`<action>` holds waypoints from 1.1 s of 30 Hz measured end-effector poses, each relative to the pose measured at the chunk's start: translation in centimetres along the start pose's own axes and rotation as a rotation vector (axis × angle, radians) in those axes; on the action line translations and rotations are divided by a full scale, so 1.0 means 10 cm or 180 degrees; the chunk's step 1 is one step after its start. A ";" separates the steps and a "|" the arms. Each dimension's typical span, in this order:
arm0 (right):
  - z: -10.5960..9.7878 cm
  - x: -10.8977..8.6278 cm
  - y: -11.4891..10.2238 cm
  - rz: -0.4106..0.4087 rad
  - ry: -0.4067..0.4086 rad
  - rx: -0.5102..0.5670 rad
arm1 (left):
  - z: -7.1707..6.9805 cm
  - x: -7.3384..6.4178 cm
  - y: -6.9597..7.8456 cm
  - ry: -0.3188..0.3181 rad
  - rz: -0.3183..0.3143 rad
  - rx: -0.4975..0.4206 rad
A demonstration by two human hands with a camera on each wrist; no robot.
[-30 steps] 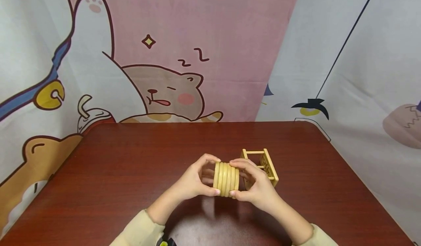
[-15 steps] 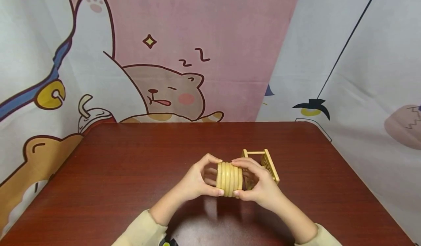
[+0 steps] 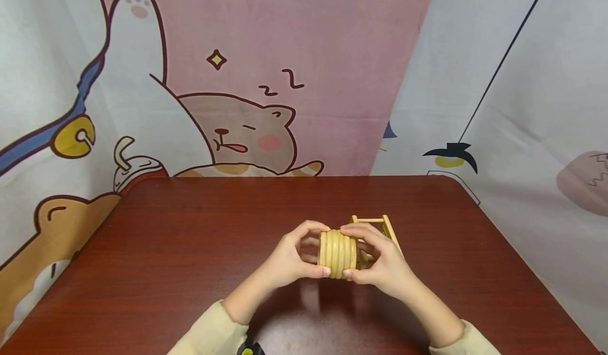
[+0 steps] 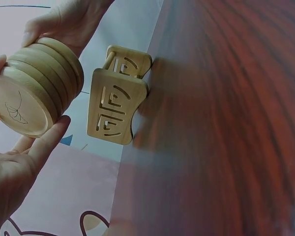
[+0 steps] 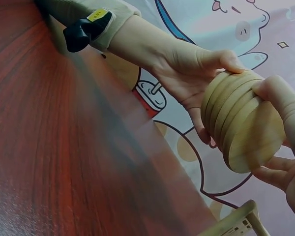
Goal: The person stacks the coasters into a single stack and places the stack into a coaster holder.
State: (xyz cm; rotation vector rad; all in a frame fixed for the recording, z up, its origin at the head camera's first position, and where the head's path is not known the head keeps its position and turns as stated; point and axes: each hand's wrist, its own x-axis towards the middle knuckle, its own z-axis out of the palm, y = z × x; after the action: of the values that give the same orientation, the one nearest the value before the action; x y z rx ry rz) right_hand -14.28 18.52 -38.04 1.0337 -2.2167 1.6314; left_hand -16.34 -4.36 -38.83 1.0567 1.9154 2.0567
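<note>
Several round wooden coasters (image 3: pixel 338 253) form one stack, turned on its side and held above the table. My left hand (image 3: pixel 290 257) grips its left end, thumb below and fingers above. The right hand (image 3: pixel 382 257) holds the other end in the same way. A leaf-like line drawing marks the outer face of the end coaster (image 4: pixel 19 105) in the left wrist view. Just behind the right hand stands a pale wooden coaster holder (image 4: pixel 115 105) with cut-out patterned sides and thin bars. In the head view the right hand covers much of this holder.
The dark red-brown table (image 3: pixel 190 249) has a glossy surface. A cartoon-printed cloth (image 3: pixel 332 80) hangs behind it and along both sides. A black device (image 5: pixel 81 34) with a yellow label sits at the left sleeve.
Both hands have moved the coaster stack to the right and slightly up in the head view. More of the holder is now hidden behind the right hand.
</note>
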 end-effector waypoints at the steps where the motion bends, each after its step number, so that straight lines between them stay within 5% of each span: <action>1: -0.01 0.00 0.01 -0.0003 0.0003 0.0007 | 0.01 0.01 0.00 0.0017 0.0011 0.0007; 13: -0.14 0.00 0.01 0.0046 -0.0015 0.0209 | 0.09 0.14 0.04 0.0104 -0.0005 0.0123; 21: -0.22 0.02 0.03 -0.0372 -0.0063 0.0236 | 0.14 0.24 0.06 0.0095 -0.0011 -0.0006; 33: -0.37 0.05 0.05 -0.0424 -0.0169 0.0185 | 0.18 0.36 0.04 -0.0009 0.0023 0.0110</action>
State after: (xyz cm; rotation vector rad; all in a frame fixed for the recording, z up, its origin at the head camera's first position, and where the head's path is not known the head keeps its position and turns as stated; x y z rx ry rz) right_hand -15.88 21.73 -36.78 1.2253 -2.0941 1.6377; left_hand -17.89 -0.97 -37.18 1.0751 1.9554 2.0317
